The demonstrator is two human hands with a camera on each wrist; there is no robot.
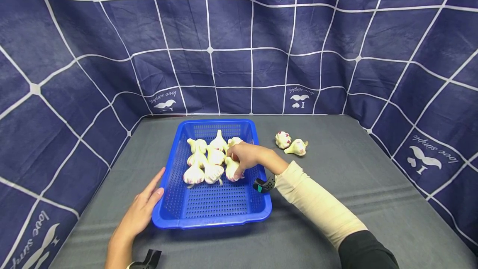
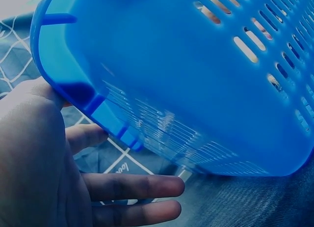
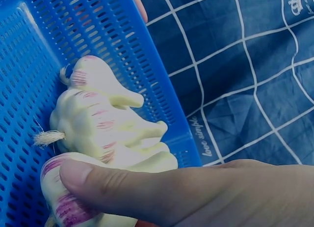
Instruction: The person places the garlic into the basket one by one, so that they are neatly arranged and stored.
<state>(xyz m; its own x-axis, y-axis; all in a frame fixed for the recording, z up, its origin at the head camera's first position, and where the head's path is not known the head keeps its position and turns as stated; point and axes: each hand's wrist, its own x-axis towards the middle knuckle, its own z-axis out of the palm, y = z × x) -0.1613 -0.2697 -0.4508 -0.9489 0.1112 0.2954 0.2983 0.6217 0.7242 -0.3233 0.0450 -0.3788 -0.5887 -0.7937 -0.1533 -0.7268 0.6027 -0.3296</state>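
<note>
A blue plastic basket [image 1: 214, 221] holds several white garlic bulbs with purple streaks, grouped toward its middle and far end. Inside its right side, my right hand [image 1: 247, 156] grips one garlic bulb [image 1: 231, 170]. The right wrist view shows the thumb laid over this purple-streaked bulb [image 3: 73, 207], beside other bulbs [image 3: 81, 116]; the fingertips underneath are hidden. My left hand [image 1: 140, 211] rests against the basket's left rim, its fingers extended. From below, the left wrist view shows straight fingers [image 2: 137, 186] alongside the slotted basket wall [image 2: 147, 55].
To the right of the basket, two more garlic bulbs lie close together on the grey tabletop [image 1: 317, 186], one rounded [image 1: 283, 140] and one with its stem pointing left [image 1: 297, 147]. A navy cloth [image 1: 231, 69] with white grid lines hangs behind and along both sides.
</note>
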